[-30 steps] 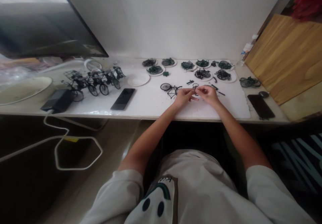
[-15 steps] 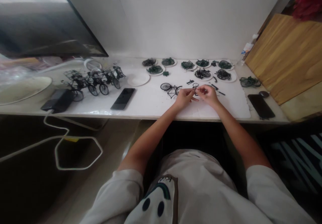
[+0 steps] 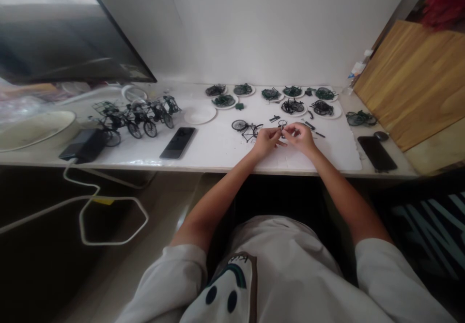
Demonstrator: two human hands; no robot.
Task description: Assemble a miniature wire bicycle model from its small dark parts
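My left hand [image 3: 267, 140] and my right hand [image 3: 299, 136] meet fingertip to fingertip over the white sheet [image 3: 218, 148]. Both are closed in a pinch around a small piece whose kind I cannot make out, as the fingers mostly cover it. Left of my left hand lies a partly built miniature bicycle [image 3: 250, 131], with a frame and a spoked wheel showing. Just beyond my fingertips is a small dark ring-shaped part [image 3: 282, 123]. Loose dark parts [image 3: 309, 125] are scattered to the right of my right hand, and a short flat piece [image 3: 275, 118] lies behind.
Several small plates of bicycle parts [image 3: 293, 107] line the back. A bare white plate [image 3: 199, 115] and a phone [image 3: 178, 143] are at left, beside several assembled miniature bicycles [image 3: 145, 115] and a black adapter [image 3: 83, 145]. Another phone [image 3: 377, 153] lies right, near a wooden board [image 3: 417, 81].
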